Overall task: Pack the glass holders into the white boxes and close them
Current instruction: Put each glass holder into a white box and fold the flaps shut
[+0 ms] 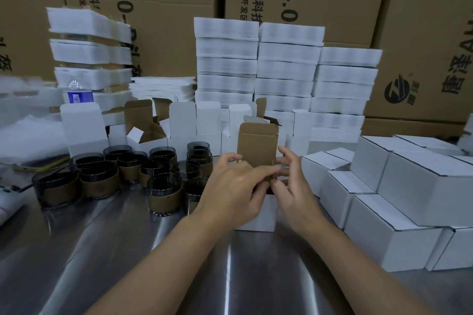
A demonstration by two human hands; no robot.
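The left hand (234, 184) covers the mouth of the white box (261, 215), so what is inside cannot be seen. The box stands mid-desk (128, 263), its brown-lined lid flap (257, 143) upright. Left of it cluster dark glass holders (163, 192) with brown bands; right of it lie closed boxes (409, 186); behind stand open boxes (179, 123) and foam stacks (284, 66). Left fingers pinch a side flap; right hand (294, 181) fingers are spread, curled at the box's other edge.
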